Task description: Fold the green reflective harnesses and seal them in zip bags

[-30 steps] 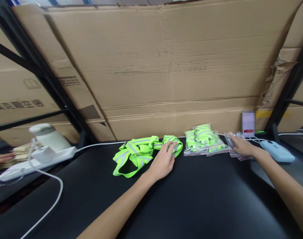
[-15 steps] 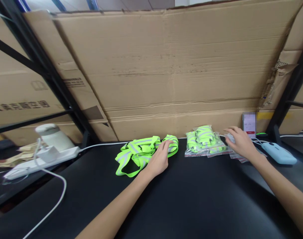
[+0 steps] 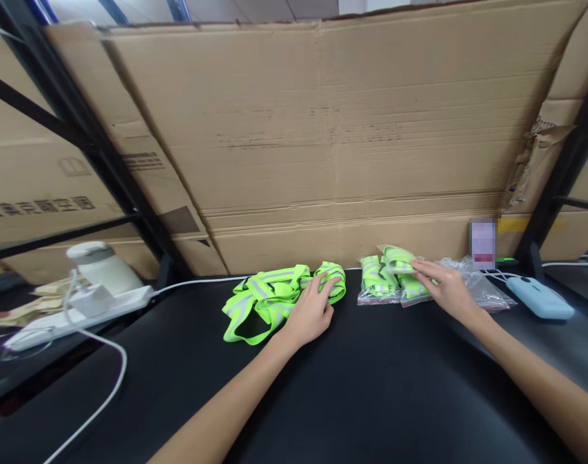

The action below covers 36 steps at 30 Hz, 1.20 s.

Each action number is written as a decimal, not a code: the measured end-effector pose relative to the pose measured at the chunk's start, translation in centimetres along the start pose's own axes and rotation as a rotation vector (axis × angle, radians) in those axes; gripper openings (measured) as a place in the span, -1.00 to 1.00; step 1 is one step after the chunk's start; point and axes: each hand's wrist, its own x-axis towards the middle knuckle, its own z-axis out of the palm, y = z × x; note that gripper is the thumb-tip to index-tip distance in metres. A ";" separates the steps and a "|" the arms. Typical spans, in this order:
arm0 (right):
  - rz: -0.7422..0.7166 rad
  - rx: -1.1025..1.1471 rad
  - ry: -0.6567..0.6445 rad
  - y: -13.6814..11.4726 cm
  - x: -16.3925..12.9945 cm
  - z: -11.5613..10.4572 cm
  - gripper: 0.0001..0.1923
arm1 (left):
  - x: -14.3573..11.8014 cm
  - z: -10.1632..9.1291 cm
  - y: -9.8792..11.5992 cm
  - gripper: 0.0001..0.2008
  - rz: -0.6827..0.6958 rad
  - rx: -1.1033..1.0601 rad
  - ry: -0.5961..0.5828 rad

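Note:
A loose bundle of neon-yellow reflective straps (image 3: 260, 293) lies on the black table, with a rolled-up strap end (image 3: 336, 274) at its right. My left hand (image 3: 311, 312) rests on the bundle beside that roll, its fingers stretched and slightly apart. To the right, my right hand (image 3: 446, 290) pinches the edge of a clear bag of folded reflective strap (image 3: 398, 258), which is tilted up on the pile. Another bagged reflective strap (image 3: 378, 277) lies at the left of the pile. Under and behind my right hand, clear plastic bags (image 3: 485, 290) spread out.
A light-blue power bank (image 3: 540, 298) lies at right, near a phone (image 3: 482, 245) propped against the cardboard wall (image 3: 323, 148). At left are a white power strip (image 3: 134, 299), a white bottle (image 3: 107, 267) and a trailing white cable (image 3: 122, 374). Black metal posts (image 3: 115, 164) flank the table.
My right hand has moved left from above the clear bags to the bagged straps and taken hold of the top one, tilting it. My left hand has stayed on the bundle, fingers shifting slightly.

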 end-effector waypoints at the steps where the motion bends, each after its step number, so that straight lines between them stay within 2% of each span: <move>1: 0.048 0.062 0.061 0.1 0.1 0.1 -0.76 | 0.0 0.0 0.1 -0.31 0.003 0.002 -0.002; 5: 0.193 0.229 0.260 0.5 0.7 -0.1 -0.56 | 0.1 0.1 0.2 -0.34 0.004 -0.005 0.004; 7: 0.254 0.344 0.287 0.5 1.0 -0.3 -0.51 | 0.1 -0.1 0.3 -0.37 0.000 -0.011 0.027; 12: 0.373 0.553 0.142 -1.0 0.4 0.6 -0.53 | 0.2 -1.2 1.8 -0.63 0.060 -0.180 0.096; 15: 0.426 0.606 0.007 -2.5 -0.6 2.2 -0.55 | 0.0 -1.3 3.4 -0.60 0.090 -0.446 0.070; 19: 0.456 0.591 -0.116 -3.3 -1.4 3.4 -0.55 | -0.1 -0.4 5.0 -0.61 -0.089 -0.801 0.114; 23: 0.443 0.512 -0.110 -2.3 -1.5 3.4 -0.59 | 0.1 0.5 4.9 -0.65 -0.205 -0.914 0.136; 26: 0.427 0.466 -0.106 -1.5 -1.4 3.5 -0.66 | 0.2 0.6 4.4 -0.66 -0.258 -0.894 0.136; 28: 0.414 0.453 -0.117 -1.3 -1.5 3.5 -0.69 | 0.2 0.3 4.2 -0.68 -0.282 -0.806 0.143; 33: 0.451 0.496 -0.203 -2.0 -1.7 3.4 -0.67 | 0.3 -0.7 3.9 -0.70 -0.232 -0.383 0.107; 36: 0.488 0.541 -0.271 -2.6 -1.7 3.2 -0.66 | 0.4 -0.9 3.6 -0.76 -0.243 -0.302 0.227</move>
